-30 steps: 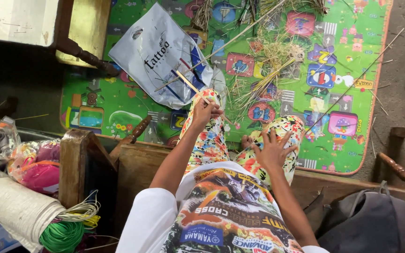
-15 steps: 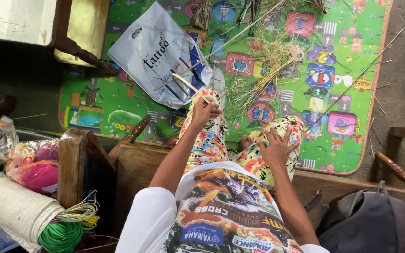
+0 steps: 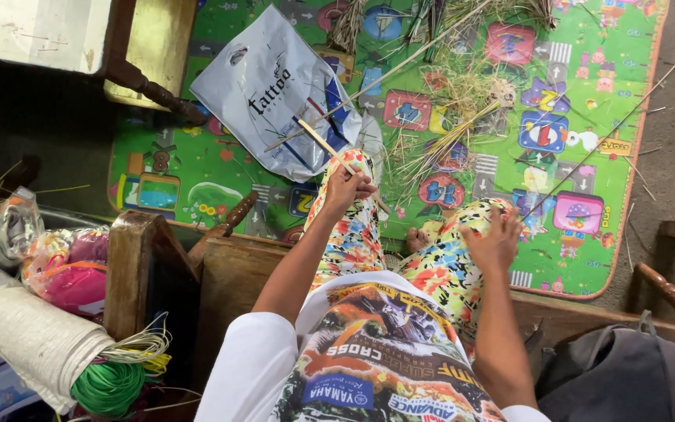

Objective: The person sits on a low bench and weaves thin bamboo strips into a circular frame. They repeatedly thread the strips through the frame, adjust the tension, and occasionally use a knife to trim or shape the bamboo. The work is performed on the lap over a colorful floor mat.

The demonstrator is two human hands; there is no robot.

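My left hand point(image 3: 345, 187) is closed around a thin pale stick point(image 3: 320, 142) that slants up to the left, above my left knee in flowery trousers point(image 3: 353, 234). My right hand point(image 3: 494, 241) rests on my right knee point(image 3: 451, 266) with its fingers curved over the cloth and nothing visible in it. In front of my knees, dry straw and thin sticks point(image 3: 462, 101) are strewn over a green play mat point(image 3: 197, 168). A white plastic bag point(image 3: 263, 94) lies on the mat just beyond the stick.
I sit on a wooden bench point(image 3: 236, 266). At the left are a wooden post point(image 3: 130, 266), a coil of green cord point(image 3: 111, 387), a white roll point(image 3: 25, 336) and pink bags point(image 3: 72, 277). A grey bag point(image 3: 619, 375) is at the right, with a chair leg point(image 3: 150, 86) at the top left.
My right hand slid right over my knee, and its spread fingers curled in. My left hand kept the stick in much the same place.
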